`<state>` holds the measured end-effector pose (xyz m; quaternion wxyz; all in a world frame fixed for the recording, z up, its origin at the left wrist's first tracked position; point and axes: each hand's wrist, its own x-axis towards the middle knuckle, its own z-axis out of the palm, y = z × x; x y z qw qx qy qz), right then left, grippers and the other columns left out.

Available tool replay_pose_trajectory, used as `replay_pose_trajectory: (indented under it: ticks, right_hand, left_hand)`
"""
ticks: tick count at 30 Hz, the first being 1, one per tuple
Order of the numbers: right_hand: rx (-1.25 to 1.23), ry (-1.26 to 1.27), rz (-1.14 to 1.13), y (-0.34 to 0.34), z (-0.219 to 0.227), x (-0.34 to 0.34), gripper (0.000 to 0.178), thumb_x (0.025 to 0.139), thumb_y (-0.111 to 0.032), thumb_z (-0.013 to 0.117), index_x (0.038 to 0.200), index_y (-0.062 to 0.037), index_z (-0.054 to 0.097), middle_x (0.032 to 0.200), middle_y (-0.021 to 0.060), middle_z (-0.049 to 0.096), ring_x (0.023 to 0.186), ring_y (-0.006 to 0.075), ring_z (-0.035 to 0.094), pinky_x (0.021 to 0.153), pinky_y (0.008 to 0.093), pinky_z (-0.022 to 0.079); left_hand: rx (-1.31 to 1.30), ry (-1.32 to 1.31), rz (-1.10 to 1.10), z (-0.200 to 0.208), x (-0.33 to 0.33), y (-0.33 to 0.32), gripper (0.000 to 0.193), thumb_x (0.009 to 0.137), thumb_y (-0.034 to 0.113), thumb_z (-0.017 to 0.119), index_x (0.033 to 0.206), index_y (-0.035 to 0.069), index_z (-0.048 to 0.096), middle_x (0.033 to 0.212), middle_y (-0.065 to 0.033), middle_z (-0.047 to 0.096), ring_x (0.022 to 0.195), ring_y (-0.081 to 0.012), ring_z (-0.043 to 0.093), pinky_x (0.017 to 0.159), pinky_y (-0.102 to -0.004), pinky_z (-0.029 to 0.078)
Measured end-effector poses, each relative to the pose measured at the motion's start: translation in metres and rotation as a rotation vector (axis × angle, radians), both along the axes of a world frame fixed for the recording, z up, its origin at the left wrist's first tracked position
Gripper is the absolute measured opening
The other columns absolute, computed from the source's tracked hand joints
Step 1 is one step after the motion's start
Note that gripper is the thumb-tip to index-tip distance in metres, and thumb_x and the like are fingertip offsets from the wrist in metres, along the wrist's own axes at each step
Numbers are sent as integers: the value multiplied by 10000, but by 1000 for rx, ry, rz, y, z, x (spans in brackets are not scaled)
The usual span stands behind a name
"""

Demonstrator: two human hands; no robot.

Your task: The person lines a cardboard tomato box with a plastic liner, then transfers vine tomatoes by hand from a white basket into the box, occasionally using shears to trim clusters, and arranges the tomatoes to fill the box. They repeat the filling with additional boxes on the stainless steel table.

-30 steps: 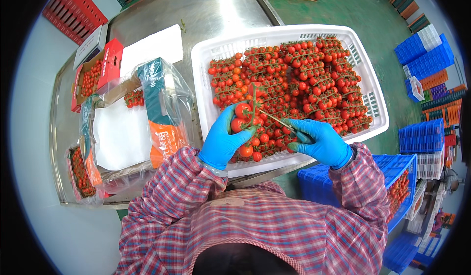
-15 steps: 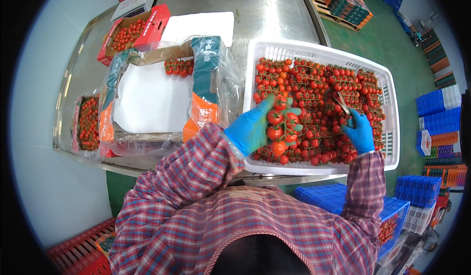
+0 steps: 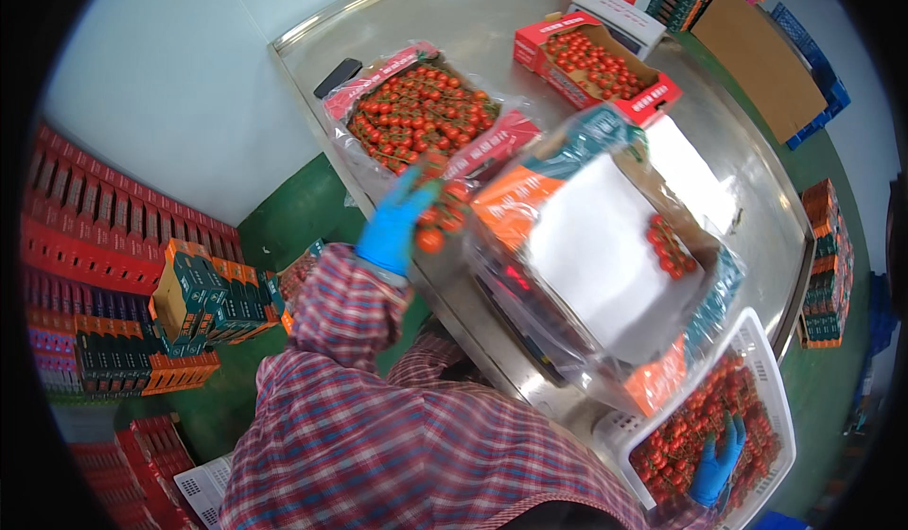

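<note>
Near the close edge of the shiny grey metal table (image 3: 397,19), the left hand (image 3: 392,224), in a thin blue glove, was grasping a bunch of round red tomatoes (image 3: 443,216). The bunch hung between two boxes: a full box with pink-red cardboard sides and clear plastic (image 3: 494,144), and a big open box with green and orange cardboard sides and clear plastic (image 3: 520,199). It looked blurry, so I could not tell if it touched either one. The right hand (image 3: 716,464), in a blue glove too, was well apart, over the tomatoes in the white plastic crate (image 3: 764,371). Its fingers looked spread, but I could not tell if it held anything.

A weak grip or a thin stem could have let a tomato drop, and the hard green floor (image 3: 288,190) was just past the table edge. Floppy plastic could have caught the stems. Too hard a squeeze could have split the skins.

The gap between the two boxes was tight. The big open box had lots of room: one small bunch of red tomatoes (image 3: 670,246) lay on its flat white sheet (image 3: 586,256), near one wall. A flat black thing (image 3: 338,78) sat by the table's edge, so pushing the full box could have tipped it off.
</note>
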<state>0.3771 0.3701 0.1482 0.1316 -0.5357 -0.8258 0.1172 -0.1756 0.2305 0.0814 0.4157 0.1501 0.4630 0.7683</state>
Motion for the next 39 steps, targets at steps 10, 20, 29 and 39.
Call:
replay_pose_trajectory:
  ticks: [10,20,29,39]
  right_hand:
    - [-168,278,195,-15,17,-296,342,816,-100,568,1138,12,562,1253,142,482,1204,280,429,1019,388,318]
    - [-890,825,206,-52,-34,-537,641,891,-150,458,1448,-116,142,1378,146,364,1123,243,484,925,312,386]
    - [-1189,1200,53,-46,-148,-661,493,856,-10,520,1328,-39,379,1221,92,492,1052,163,520,886,282,437]
    - [-354,522,578,-15,-204,-844,302,762,-102,641,1055,-57,585,1144,184,515,1039,337,522,882,378,450]
  left_hand:
    - [-534,752,-206,-108,-230,42,594,797,235,667,1311,89,408,1167,-161,557,1068,-264,546,904,-338,441]
    - [133,24,-93,-75,-154,39,480,892,93,546,1328,22,358,1230,-68,488,1124,-144,464,959,-273,386]
    - [-722,1556,55,-122,-297,4,270,867,201,527,1092,74,602,1118,-88,580,1093,-301,505,948,-399,386]
    - [-1022,1812,-52,-174,-306,-6,341,769,177,576,1089,59,576,1144,-130,543,1133,-289,463,1038,-453,272]
